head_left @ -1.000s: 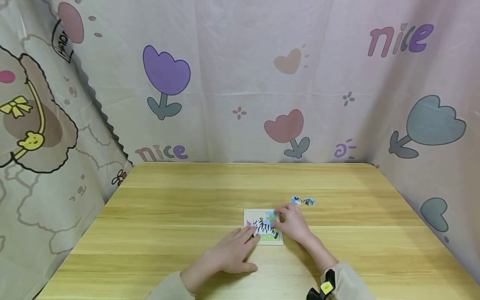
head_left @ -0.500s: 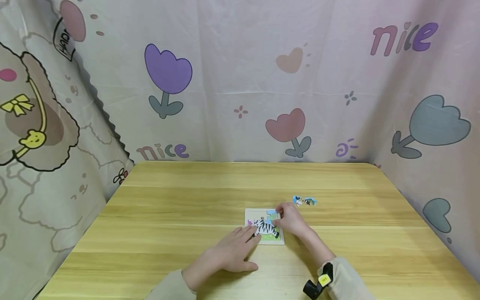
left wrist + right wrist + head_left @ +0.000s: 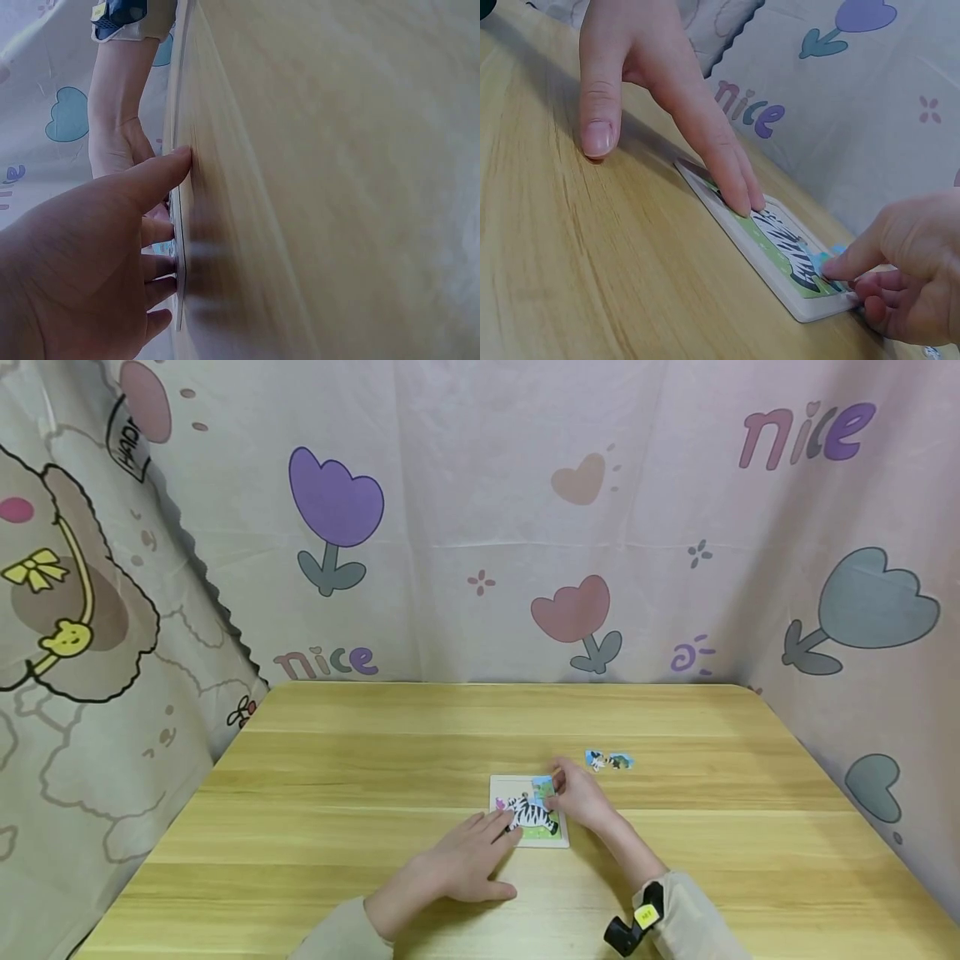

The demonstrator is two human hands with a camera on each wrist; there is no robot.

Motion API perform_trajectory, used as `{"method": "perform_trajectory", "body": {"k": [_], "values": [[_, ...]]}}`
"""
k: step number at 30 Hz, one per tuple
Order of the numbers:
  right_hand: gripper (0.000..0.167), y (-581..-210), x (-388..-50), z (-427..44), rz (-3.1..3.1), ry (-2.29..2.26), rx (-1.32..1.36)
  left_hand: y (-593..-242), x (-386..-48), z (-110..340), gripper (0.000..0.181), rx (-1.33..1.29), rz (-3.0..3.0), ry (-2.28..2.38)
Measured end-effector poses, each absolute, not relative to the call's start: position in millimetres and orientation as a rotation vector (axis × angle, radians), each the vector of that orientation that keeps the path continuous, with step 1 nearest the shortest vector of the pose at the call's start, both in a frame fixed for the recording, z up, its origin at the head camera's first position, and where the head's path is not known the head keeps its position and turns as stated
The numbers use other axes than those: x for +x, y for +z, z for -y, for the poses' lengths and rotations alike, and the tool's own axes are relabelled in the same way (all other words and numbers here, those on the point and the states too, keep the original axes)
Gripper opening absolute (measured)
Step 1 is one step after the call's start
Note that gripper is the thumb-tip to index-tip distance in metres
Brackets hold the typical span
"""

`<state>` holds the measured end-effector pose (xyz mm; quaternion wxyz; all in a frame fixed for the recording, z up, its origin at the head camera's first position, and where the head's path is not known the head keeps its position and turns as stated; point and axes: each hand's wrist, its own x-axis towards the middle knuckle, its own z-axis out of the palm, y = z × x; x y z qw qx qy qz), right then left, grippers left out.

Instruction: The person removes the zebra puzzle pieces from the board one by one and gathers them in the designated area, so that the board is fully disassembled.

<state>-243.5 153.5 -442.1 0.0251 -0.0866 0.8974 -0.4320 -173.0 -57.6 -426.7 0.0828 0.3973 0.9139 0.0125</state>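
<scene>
A square zebra jigsaw puzzle [image 3: 534,814] lies in a pale tray [image 3: 808,310] on the table. My left hand [image 3: 471,860] rests with straight fingers on its left part, thumb spread on the tabletop. At the tray's upper right corner my right hand [image 3: 585,797] pinches a blue-and-green puzzle piece [image 3: 543,787] between thumb and fingers; the piece is partly hidden by them. In the right wrist view the right thumb [image 3: 847,259] lies against the blue of that piece. From the left wrist view, the tray shows only edge-on.
Two loose puzzle pieces, one with black and white [image 3: 595,760] and one with green and blue [image 3: 620,762], lie beyond the right hand. The wooden table [image 3: 337,760] ends at a printed curtain [image 3: 450,510]. A black wrist camera [image 3: 636,922] sits on the right sleeve.
The right fingertips have shifted slightly away from me at the tray's upper right corner, and the pinched piece has moved a little with them. The left hand stays on the puzzle.
</scene>
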Motion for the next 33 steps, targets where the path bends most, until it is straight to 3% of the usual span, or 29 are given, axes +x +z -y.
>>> {"method": "perform_trajectory", "body": {"k": [3, 9, 19, 33], "values": [[0.047, -443.7, -243.7, -154.4, -2.768, -1.352, -0.314, -425.9, -173.2, 57.9, 0.077, 1.185, -2.727, 0.038], [0.033, -448.1, -245.0, -159.5, -2.744, -1.453, -0.363, -424.4, -173.1, 58.6, 0.077, 1.186, -2.724, 0.039], [0.031, -437.9, -242.0, -183.8, -2.570, -1.649, -0.387, -428.2, -173.0, 57.5, 0.078, 1.180, -2.721, 0.040], [0.046, -440.0, -244.2, -260.1, -2.465, -1.847, -0.135, -428.5, -172.6, 57.2, 0.077, 1.186, -2.742, -0.002]]}}
